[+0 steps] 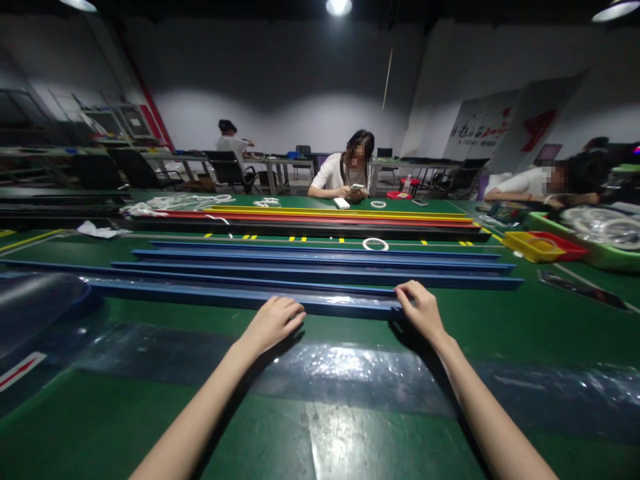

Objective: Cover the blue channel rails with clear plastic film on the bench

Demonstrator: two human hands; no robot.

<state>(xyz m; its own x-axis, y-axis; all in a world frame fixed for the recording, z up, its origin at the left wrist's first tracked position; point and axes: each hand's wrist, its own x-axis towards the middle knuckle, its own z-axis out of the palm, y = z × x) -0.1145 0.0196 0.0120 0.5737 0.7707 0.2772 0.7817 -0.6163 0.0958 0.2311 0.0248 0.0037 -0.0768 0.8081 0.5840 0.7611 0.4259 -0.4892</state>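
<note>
Green matting covers the long bench [150,413] under your arms, and a workshop hall with grey walls sits behind it. Right at your fingertips lies the nearest blue rail [225,297], a long channel whose length runs left to right across you, square to both forearms. Your left hand [273,322] rests palm down on its near edge, fingers together and curled lightly over the lip, not closed round anything. Your right hand [423,308] sits at the rail's right end, fingers bent onto the top and thumb toward the end face; whether it pinches the end or only presses on it, you can't tell from here. Both hands touch the same rail, and the right one is at its end, while most of the rail stretches away past your left hand.

Just under your wrists a sheet of clear plastic film [350,373] lies flat and glossy on the mat, reaching out well beyond your right forearm. Beyond your knuckles, more blue rails [320,265] lie parallel, stacked back in steps. Past those, a white tape ring [375,244] sits on the mat, then a bundle of red, yellow and black rails [340,219], same direction again. Off beyond your right hand are a yellow tray [531,245] and a green bin [600,257]. Across the bench a person in white [345,170] is seated, looking at a phone; another leans on the bench beyond the bin.
</note>
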